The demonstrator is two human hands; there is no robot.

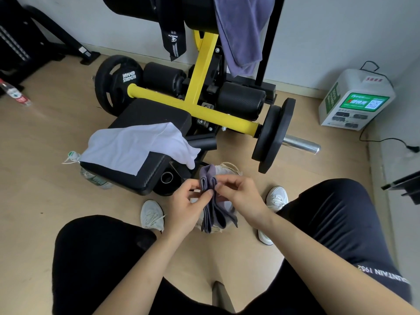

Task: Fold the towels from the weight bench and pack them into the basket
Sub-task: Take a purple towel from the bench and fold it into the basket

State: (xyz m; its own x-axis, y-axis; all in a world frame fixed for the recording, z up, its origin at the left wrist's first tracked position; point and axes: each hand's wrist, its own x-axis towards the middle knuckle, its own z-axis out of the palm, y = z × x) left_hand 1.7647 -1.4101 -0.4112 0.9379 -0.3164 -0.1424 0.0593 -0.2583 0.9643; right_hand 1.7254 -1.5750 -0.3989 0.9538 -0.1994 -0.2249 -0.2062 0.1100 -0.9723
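Both hands pinch a small grey-purple towel [214, 212], folded into several layers, that hangs between them. My left hand [188, 208] grips its left edge and my right hand [241, 196] its top right. Directly under it on the floor is the woven basket [229, 168], mostly hidden by the towel and my hands. A white towel [136, 147] lies spread over the black seat pad of the weight bench [150, 176]. A larger purple towel [242, 35] hangs over the black upper roller pad at the top.
The yellow-framed bench carries black weight plates [112, 84] and a bar end [302, 144] jutting right. Water bottles [95, 178] lie by the seat pad. A white charging box [356, 98] stands at the right wall. My knees and white shoes flank the basket.
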